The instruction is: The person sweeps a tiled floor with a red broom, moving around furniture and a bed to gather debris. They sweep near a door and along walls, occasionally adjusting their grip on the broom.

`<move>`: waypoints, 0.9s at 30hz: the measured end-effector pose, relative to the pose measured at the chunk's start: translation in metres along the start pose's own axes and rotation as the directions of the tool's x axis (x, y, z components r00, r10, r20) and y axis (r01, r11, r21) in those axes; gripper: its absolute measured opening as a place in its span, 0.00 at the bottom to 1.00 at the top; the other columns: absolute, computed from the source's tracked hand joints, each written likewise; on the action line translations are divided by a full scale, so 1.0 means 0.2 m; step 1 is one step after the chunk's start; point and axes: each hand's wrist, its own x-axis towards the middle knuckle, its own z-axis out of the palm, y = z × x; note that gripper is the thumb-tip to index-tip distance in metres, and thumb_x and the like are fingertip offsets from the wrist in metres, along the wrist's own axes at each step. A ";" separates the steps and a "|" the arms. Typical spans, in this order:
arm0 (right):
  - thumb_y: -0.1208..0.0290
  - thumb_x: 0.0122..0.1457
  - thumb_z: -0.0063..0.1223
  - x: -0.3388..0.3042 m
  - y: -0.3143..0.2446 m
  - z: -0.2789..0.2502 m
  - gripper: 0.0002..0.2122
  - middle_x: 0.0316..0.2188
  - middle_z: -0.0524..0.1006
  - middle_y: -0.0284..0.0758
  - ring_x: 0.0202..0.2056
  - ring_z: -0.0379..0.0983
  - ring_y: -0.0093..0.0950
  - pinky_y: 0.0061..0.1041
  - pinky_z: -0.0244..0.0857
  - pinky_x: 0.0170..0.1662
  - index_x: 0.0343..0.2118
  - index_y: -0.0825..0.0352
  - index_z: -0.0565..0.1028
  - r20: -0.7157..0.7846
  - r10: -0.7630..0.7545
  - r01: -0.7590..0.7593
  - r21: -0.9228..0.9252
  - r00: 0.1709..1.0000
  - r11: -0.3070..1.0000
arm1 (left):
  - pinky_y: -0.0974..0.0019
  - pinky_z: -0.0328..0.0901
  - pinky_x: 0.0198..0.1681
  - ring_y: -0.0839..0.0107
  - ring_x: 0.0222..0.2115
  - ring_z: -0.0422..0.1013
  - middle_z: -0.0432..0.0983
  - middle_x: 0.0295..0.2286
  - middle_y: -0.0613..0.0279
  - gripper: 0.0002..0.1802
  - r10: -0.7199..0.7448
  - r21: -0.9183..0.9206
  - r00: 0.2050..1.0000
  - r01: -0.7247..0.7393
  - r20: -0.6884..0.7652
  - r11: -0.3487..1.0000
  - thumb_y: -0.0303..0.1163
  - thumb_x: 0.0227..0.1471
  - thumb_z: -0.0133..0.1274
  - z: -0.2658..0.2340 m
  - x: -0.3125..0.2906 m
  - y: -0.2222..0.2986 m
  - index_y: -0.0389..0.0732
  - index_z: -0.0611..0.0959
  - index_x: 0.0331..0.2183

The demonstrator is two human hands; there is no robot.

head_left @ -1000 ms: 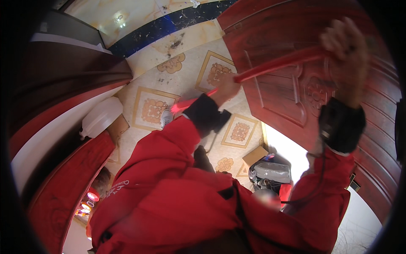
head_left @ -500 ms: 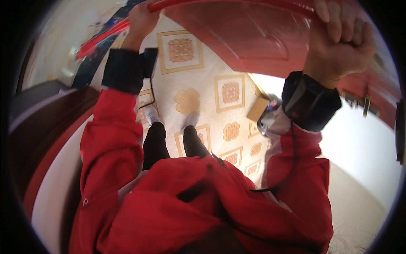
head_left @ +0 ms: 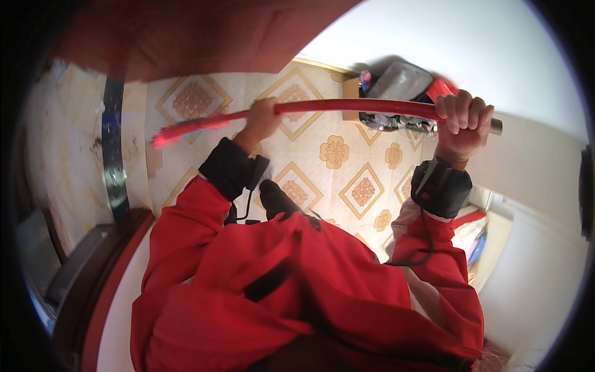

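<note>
A red broom [head_left: 359, 106] stretches across the upper middle, its long handle looking curved. My left hand [head_left: 263, 121] is closed round the handle near the bristle end. The pinkish-red bristles [head_left: 189, 128] point left and are somewhat blurred, above the patterned floor. Near the grey tip of the handle, my right hand [head_left: 462, 119] grips it with its fingers wrapped over. Both wrists wear black cuffs with cables.
A reddish-brown door [head_left: 186, 43] fills the upper left. By the white wall at the upper right stands a cardboard box [head_left: 352, 93] next to a grey bag [head_left: 400, 82] and other items. A dark wooden edge [head_left: 105, 273] runs along the left. Patterned tiles [head_left: 334, 152] cover the floor.
Both hands and the broom have come down and nearer, and the bristles now lie over the tiles. My view has turned right, so the box and bag show more fully.
</note>
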 end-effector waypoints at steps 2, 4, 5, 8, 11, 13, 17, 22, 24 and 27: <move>0.56 0.62 0.33 -0.14 -0.24 -0.15 0.19 0.14 0.54 0.25 0.13 0.48 0.18 0.21 0.50 0.24 0.15 0.59 0.55 -0.105 -0.035 0.034 -0.010 0.994 0.999 | 0.59 0.65 0.34 0.52 0.29 0.71 0.74 0.23 0.50 0.13 0.071 -0.112 0.938 -0.035 0.338 0.993 0.36 0.40 0.55 0.15 0.12 0.24 0.38 0.77 0.28; 0.56 0.61 0.34 -0.29 -0.44 -0.27 0.19 0.13 0.53 0.25 0.13 0.47 0.17 0.19 0.50 0.23 0.15 0.59 0.55 -0.243 -0.084 0.078 -0.034 0.966 0.996 | 0.62 0.65 0.36 0.55 0.31 0.71 0.74 0.27 0.50 0.14 0.178 -0.136 0.886 -0.132 0.428 0.982 0.34 0.41 0.54 0.21 0.25 0.48 0.36 0.76 0.31; 0.56 0.61 0.34 -0.37 -0.50 -0.31 0.19 0.13 0.52 0.25 0.13 0.47 0.17 0.20 0.50 0.23 0.15 0.59 0.55 -0.323 -0.107 0.077 -0.106 0.940 0.991 | 0.63 0.65 0.37 0.57 0.33 0.71 0.74 0.29 0.50 0.14 0.242 -0.049 0.889 -0.243 0.390 0.969 0.33 0.43 0.53 0.20 0.33 0.60 0.35 0.76 0.32; 0.58 0.62 0.34 -0.66 -0.58 -0.39 0.19 0.12 0.52 0.25 0.12 0.46 0.17 0.20 0.51 0.23 0.15 0.60 0.55 -0.556 -0.198 0.037 -0.287 0.807 0.957 | 0.64 0.65 0.36 0.60 0.32 0.71 0.73 0.32 0.49 0.13 0.432 0.060 0.832 -0.480 0.348 0.875 0.31 0.45 0.52 0.08 0.54 0.99 0.34 0.75 0.34; 0.60 0.61 0.38 -0.86 -0.62 -0.47 0.19 0.12 0.52 0.25 0.12 0.45 0.17 0.20 0.50 0.21 0.14 0.60 0.55 -0.670 -0.313 0.031 -0.397 0.673 0.917 | 0.63 0.64 0.32 0.60 0.27 0.69 0.71 0.30 0.53 0.11 0.636 0.258 0.705 -0.708 0.315 0.657 0.29 0.46 0.51 -0.13 0.69 1.36 0.37 0.75 0.33; 0.60 0.61 0.40 -0.94 -0.65 -0.49 0.19 0.11 0.52 0.25 0.13 0.45 0.17 0.20 0.48 0.20 0.14 0.60 0.55 -0.766 -0.399 0.006 -0.459 0.503 0.889 | 0.61 0.63 0.35 0.57 0.31 0.68 0.70 0.30 0.54 0.09 0.769 0.410 0.552 -0.814 0.324 0.412 0.28 0.46 0.50 -0.25 0.76 1.59 0.37 0.73 0.33; 0.62 0.59 0.43 -1.01 -0.76 -0.43 0.20 0.11 0.51 0.25 0.13 0.45 0.16 0.18 0.45 0.17 0.13 0.61 0.54 -0.757 -0.548 0.057 -0.568 0.355 0.821 | 0.59 0.58 0.44 0.58 0.38 0.65 0.69 0.32 0.55 0.10 0.820 0.540 0.365 -0.838 0.441 0.083 0.28 0.44 0.51 -0.39 0.94 1.90 0.36 0.73 0.31; 0.61 0.59 0.45 -1.04 -0.86 -0.29 0.19 0.10 0.53 0.23 0.11 0.46 0.14 0.18 0.43 0.14 0.14 0.61 0.55 -0.698 -0.695 0.020 -0.703 0.175 0.711 | 0.59 0.53 0.52 0.61 0.44 0.62 0.68 0.38 0.56 0.13 0.751 0.733 0.411 -0.666 0.517 -0.139 0.28 0.42 0.53 -0.45 1.16 2.03 0.36 0.74 0.34; 0.62 0.58 0.46 -1.04 -0.84 -0.28 0.18 0.09 0.55 0.23 0.10 0.47 0.14 0.17 0.45 0.13 0.14 0.61 0.57 -0.666 -0.738 -0.010 -0.743 0.110 0.669 | 0.59 0.53 0.52 0.61 0.41 0.63 0.69 0.32 0.55 0.09 0.802 0.713 0.297 -0.668 0.518 -0.213 0.29 0.42 0.53 -0.45 1.21 2.05 0.37 0.75 0.30; 0.63 0.57 0.49 -1.04 -0.77 -0.33 0.17 0.08 0.60 0.24 0.11 0.54 0.14 0.17 0.49 0.13 0.14 0.62 0.63 -0.669 -0.741 -0.045 -0.744 0.063 0.667 | 0.57 0.51 0.54 0.61 0.40 0.63 0.70 0.32 0.54 0.08 0.717 0.754 0.424 -0.621 0.553 -0.214 0.28 0.42 0.52 -0.43 1.26 2.08 0.37 0.76 0.29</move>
